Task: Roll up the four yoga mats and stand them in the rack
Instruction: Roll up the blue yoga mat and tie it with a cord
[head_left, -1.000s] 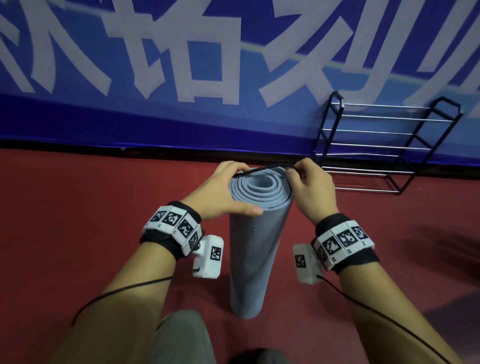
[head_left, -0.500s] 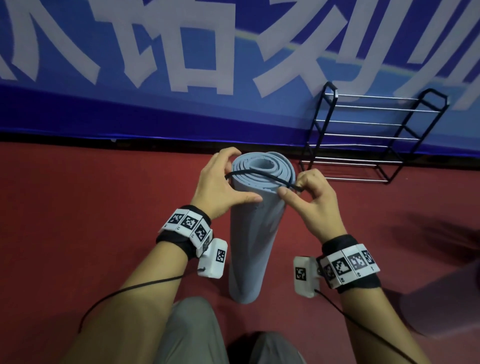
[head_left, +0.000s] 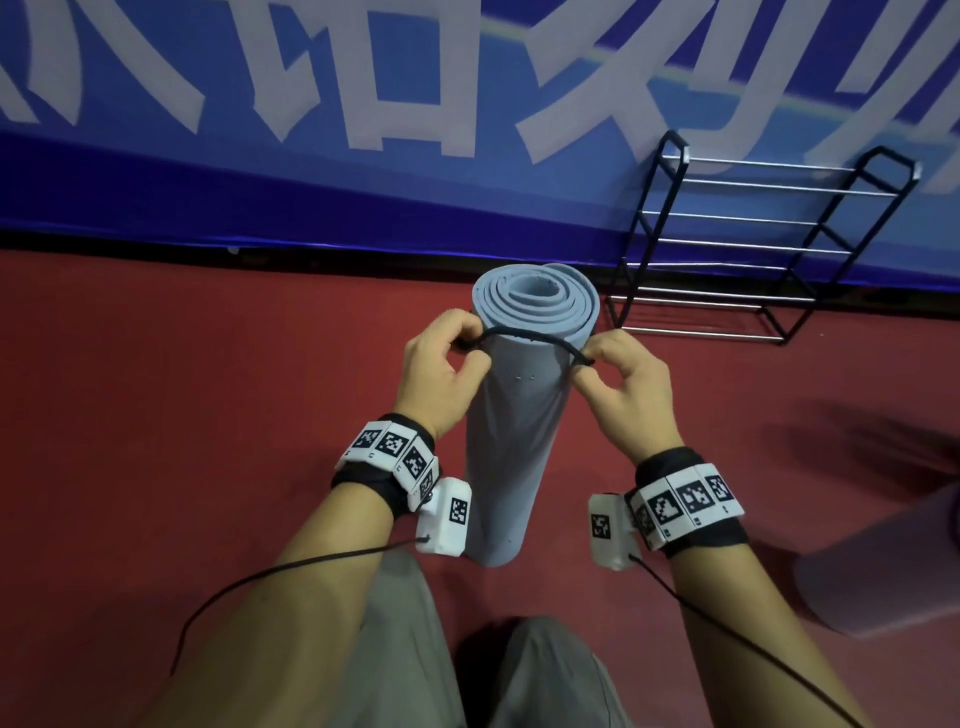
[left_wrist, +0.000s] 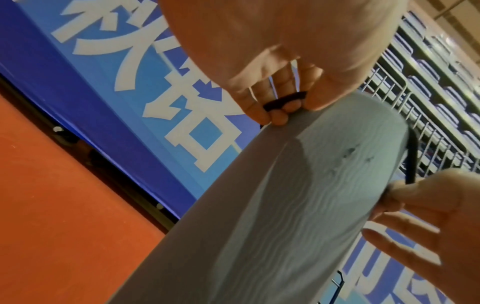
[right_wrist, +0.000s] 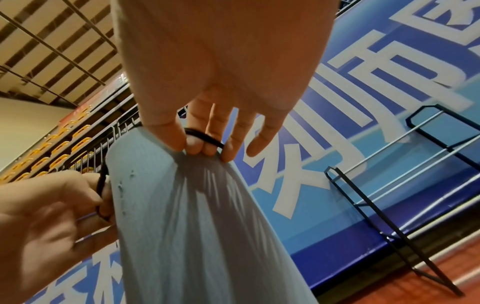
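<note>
Both hands, left hand (head_left: 445, 364) and right hand (head_left: 626, 388), pinch a black elastic band (head_left: 524, 339) around the upright rolled grey mat (head_left: 514, 415) near the unfilled rack (head_left: 753, 244); racking and another mat (head_left: 893, 577) remain.

The grey mat (head_left: 519, 415) looks matt, faintly ribbed foam; the band (head_left: 524, 340) perhaps black elastic cord; the rack (head_left: 748, 249) black frame with shiny metal rods.
</note>
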